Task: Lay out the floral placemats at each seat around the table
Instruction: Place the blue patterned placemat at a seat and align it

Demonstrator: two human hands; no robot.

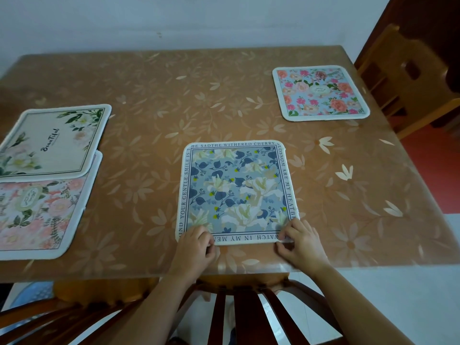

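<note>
A blue floral placemat (236,190) with a text border lies flat near the table's front edge. My left hand (196,245) pinches its near left corner and my right hand (298,242) pinches its near right corner. A pink rose placemat (319,93) lies flat at the far right of the table. At the left edge a cream placemat (52,140) with green leaves overlaps the top of a pink floral placemat (37,215).
The table (154,100) carries an orange flower-patterned cover. A dark wooden chair back (239,312) stands right under my arms. A light wooden chair (408,78) sits by the right side. The wall runs behind the far edge.
</note>
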